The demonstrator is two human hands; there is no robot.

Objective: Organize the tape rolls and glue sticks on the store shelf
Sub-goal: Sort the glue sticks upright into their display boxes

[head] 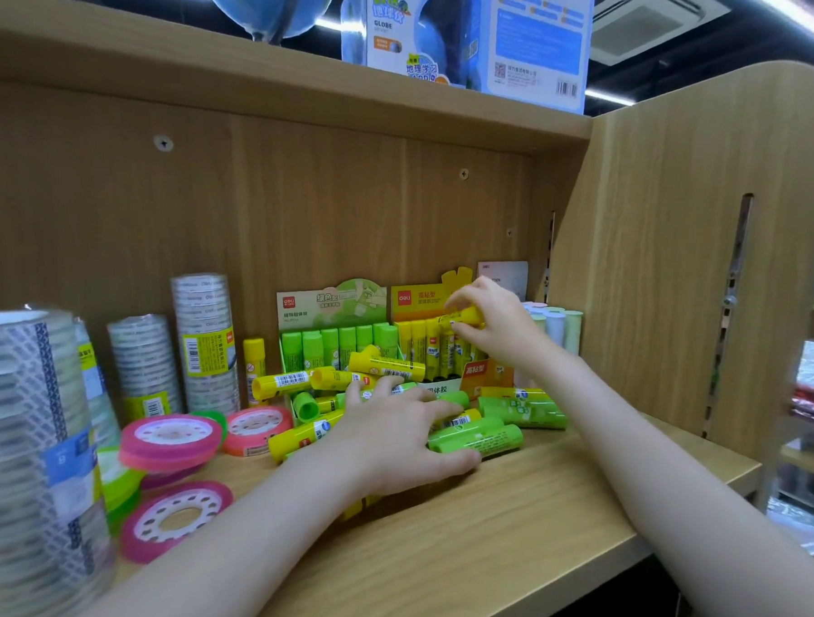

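Loose yellow glue sticks [300,379] and green glue sticks [519,411] lie in a heap on the wooden shelf [524,514]. My left hand [402,436] lies palm down on the heap, fingers spread over a green stick [490,440]. My right hand [495,325] pinches a yellow glue stick [472,315] over the orange display box [486,375], which holds upright yellow sticks. A green display box [334,307] holds upright green sticks. Tall stacks of clear tape rolls [206,342] stand at the left, with pink tape rolls [171,438] lying before them.
A large wrapped stack of clear tape [31,469] stands at the near left edge. Pastel tubes [559,326] stand by the shelf's right side panel [676,270]. A globe box [471,36] rests on the upper shelf. Another aisle shows at far right.
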